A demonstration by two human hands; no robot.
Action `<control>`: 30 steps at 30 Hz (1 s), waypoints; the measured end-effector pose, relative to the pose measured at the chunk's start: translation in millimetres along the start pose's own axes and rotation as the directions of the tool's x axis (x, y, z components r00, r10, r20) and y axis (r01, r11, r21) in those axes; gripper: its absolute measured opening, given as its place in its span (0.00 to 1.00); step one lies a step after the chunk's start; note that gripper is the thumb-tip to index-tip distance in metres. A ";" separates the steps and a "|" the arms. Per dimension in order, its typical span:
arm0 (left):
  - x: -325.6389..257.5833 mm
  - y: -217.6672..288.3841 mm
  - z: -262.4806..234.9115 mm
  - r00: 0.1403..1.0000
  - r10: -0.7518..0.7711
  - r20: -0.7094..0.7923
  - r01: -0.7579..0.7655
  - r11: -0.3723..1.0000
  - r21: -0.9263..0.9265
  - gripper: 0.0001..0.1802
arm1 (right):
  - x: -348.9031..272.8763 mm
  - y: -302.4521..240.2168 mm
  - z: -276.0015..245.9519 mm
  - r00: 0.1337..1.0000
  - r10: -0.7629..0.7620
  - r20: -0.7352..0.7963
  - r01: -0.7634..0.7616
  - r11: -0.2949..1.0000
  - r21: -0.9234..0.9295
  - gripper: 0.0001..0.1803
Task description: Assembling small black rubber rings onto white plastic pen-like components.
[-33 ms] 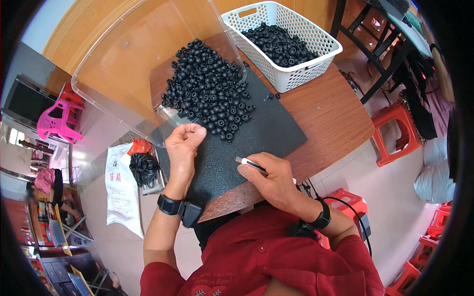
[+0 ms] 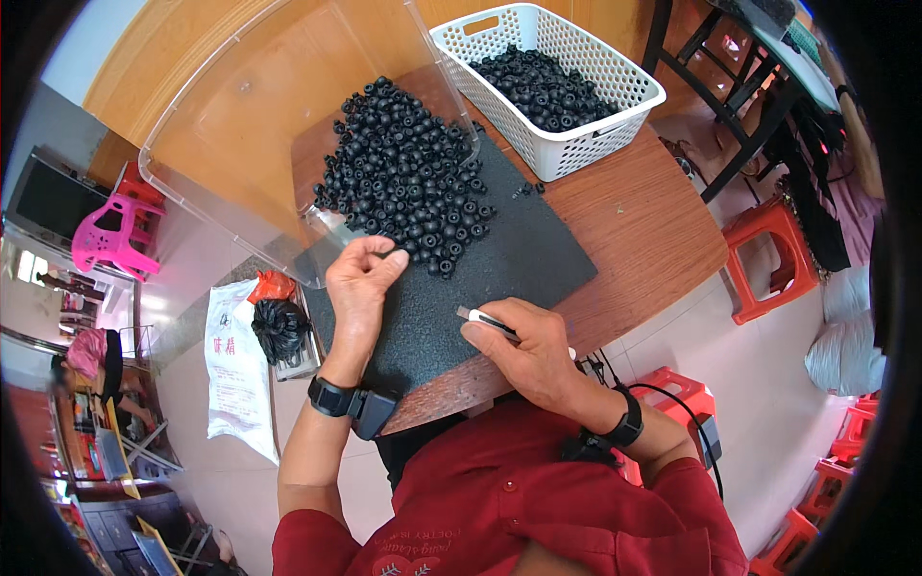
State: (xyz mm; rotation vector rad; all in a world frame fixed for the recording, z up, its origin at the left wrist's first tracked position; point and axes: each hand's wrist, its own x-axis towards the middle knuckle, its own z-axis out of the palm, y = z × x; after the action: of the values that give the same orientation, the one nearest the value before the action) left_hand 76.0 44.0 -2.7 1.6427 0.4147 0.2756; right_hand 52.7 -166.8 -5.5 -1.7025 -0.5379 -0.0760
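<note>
Black beads [image 2: 403,182], heaped on the dark mat [image 2: 519,259] beside the white basket [image 2: 576,144], are pinched by the curled left hand [image 2: 360,278] while a small blade [image 2: 477,317] is gripped in the closed right hand [image 2: 533,355] (a slip of it could probably nick the fingers).

Looked steeply down from the head, close over the wooden desk [image 2: 653,230], forearms entering from the lower edge.
</note>
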 end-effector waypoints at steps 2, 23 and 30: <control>6.4 -6.5 2.7 0.961 0.262 0.092 -0.277 0.914 0.295 0.11 | -0.7 0.2 0.6 1.000 0.004 0.006 -0.004 1.000 0.009 0.09; -13.5 2.2 -11.1 0.963 0.198 0.183 -0.203 0.979 0.008 0.11 | 5.9 -0.9 1.0 1.000 -0.001 0.020 0.001 1.000 -0.011 0.09; -58.2 27.7 -8.4 0.944 0.021 0.329 0.101 0.932 -0.349 0.11 | 8.9 -9.2 4.4 0.997 -0.077 -0.027 0.077 0.997 0.008 0.07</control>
State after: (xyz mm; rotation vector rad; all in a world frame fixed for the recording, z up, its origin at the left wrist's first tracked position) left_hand 22.8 24.8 29.5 1.2829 0.1315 0.0382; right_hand 55.9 -159.0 5.1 -1.6697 -0.5831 -0.1508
